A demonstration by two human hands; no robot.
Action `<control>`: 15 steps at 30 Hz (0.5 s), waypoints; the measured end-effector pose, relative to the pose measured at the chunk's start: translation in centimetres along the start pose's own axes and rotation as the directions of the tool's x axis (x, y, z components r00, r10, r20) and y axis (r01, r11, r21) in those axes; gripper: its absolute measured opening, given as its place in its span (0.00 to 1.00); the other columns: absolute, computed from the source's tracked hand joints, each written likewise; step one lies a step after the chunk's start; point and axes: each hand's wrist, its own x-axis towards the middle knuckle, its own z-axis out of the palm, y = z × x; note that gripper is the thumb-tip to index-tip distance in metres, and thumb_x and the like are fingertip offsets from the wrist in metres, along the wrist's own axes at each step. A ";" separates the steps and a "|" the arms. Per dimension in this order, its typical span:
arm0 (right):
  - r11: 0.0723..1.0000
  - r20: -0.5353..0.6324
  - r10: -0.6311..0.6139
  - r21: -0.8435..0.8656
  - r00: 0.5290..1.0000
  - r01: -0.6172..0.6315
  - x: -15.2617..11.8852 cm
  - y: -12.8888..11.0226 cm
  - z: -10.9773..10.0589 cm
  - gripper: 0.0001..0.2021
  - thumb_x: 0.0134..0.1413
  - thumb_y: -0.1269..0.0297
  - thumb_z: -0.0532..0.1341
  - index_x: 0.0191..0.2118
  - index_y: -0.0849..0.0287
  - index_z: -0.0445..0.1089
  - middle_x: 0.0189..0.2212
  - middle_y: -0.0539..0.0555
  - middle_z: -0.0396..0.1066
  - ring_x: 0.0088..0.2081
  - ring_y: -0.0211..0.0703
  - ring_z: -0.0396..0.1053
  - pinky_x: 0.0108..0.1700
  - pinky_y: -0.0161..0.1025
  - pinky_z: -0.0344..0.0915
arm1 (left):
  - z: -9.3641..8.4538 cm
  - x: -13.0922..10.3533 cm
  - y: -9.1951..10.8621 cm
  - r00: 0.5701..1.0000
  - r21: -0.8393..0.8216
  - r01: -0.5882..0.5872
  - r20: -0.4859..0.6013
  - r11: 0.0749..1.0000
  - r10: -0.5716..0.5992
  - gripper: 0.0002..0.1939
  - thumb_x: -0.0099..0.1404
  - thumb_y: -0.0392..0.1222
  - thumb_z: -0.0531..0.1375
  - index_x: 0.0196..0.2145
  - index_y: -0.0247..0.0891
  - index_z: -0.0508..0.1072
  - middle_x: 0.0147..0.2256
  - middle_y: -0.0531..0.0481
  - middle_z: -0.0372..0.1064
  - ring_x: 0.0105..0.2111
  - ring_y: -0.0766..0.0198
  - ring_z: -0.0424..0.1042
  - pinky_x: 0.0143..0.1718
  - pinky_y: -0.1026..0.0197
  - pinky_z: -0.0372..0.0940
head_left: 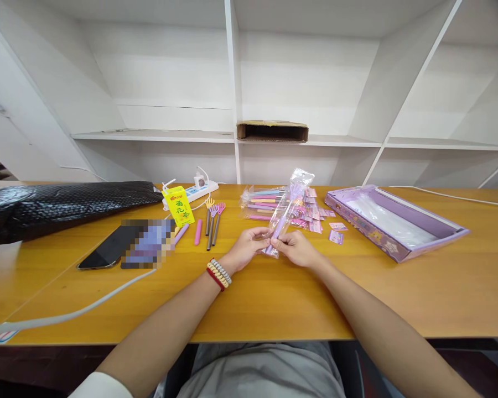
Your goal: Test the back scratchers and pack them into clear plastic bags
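Note:
A purple back scratcher point(281, 222) in a clear plastic sleeve stands tilted between my hands, its claw end up and away from me. My left hand point(249, 246) pinches the bagged handle near its lower end. From the other side, my right hand point(297, 247) also grips it with thumb and fingers. Behind it lies a pile of bagged back scratchers point(265, 204) with printed cards. Two loose cards point(336, 237) are right of the pile. Left of my hands lie several claw heads on metal rods point(216, 224), with a pink handle point(198, 232) and a purple handle point(181, 234).
A purple open box point(435, 232) holding clear plastic sleeves point(392, 218) is at the right. Leftward are a yellow drink carton point(178, 205), a power strip point(202, 189), dark phones point(110, 247), a white cable point(91, 305) and a black wrapped package point(66, 204). A cardboard box point(273, 132) sits on the shelf.

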 end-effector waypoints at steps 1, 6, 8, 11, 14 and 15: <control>1.000 -0.004 0.002 -0.010 1.000 -0.002 0.0 0.0 0.0 0.24 0.56 0.48 0.50 0.18 0.62 0.54 0.16 0.46 0.45 0.19 0.30 0.44 0.22 0.31 0.43 | 0.0 0.0 0.1 1.000 -0.019 0.014 0.022 1.000 -0.014 0.19 0.47 0.36 0.66 0.38 0.33 0.72 0.38 0.45 0.69 0.35 0.62 0.69 0.37 0.58 0.64; 1.000 0.017 -0.022 -0.021 1.000 0.023 -0.2 -0.4 -0.2 0.25 0.56 0.48 0.50 0.18 0.63 0.58 0.15 0.46 0.48 0.19 0.30 0.46 0.22 0.31 0.44 | -0.2 0.1 -0.1 0.999 0.033 -0.008 0.050 0.999 0.006 0.19 0.47 0.37 0.66 0.39 0.32 0.73 0.39 0.43 0.70 0.37 0.61 0.69 0.39 0.58 0.63; 0.999 0.083 -0.027 -0.040 0.996 0.030 -0.3 -0.4 -0.7 0.23 0.54 0.47 0.52 0.20 0.63 0.63 0.15 0.46 0.53 0.20 0.30 0.50 0.23 0.30 0.46 | -0.5 0.3 -0.2 0.999 0.083 -0.041 0.028 0.996 0.039 0.18 0.47 0.37 0.66 0.38 0.33 0.74 0.38 0.43 0.71 0.37 0.61 0.68 0.39 0.59 0.62; 0.989 0.195 0.061 -0.144 0.979 -0.033 -0.3 -0.1 -2.3 0.21 0.46 0.45 0.58 0.24 0.62 0.67 0.18 0.47 0.61 0.21 0.32 0.55 0.24 0.31 0.49 | -1.1 0.7 0.1 0.993 0.167 -0.078 -0.076 0.983 0.091 0.16 0.47 0.36 0.64 0.36 0.34 0.75 0.36 0.46 0.71 0.35 0.63 0.68 0.37 0.60 0.61; 0.900 0.089 0.256 -0.385 0.962 -0.204 -0.5 0.9 -5.1 0.17 0.44 0.49 0.60 0.25 0.61 0.68 0.21 0.50 0.67 0.24 0.36 0.62 0.25 0.32 0.52 | -2.2 1.1 0.6 0.970 0.260 -0.098 -0.191 0.961 0.151 0.14 0.45 0.34 0.62 0.33 0.35 0.76 0.33 0.48 0.72 0.34 0.64 0.67 0.37 0.62 0.60; 0.831 -0.013 0.329 -0.472 0.944 -0.296 -0.7 1.4 -6.3 0.14 0.44 0.52 0.60 0.25 0.60 0.69 0.23 0.51 0.68 0.26 0.38 0.63 0.26 0.32 0.53 | -2.5 1.2 0.8 0.963 0.285 -0.103 -0.212 0.953 0.168 0.13 0.45 0.34 0.62 0.32 0.35 0.76 0.33 0.48 0.72 0.34 0.64 0.67 0.37 0.62 0.60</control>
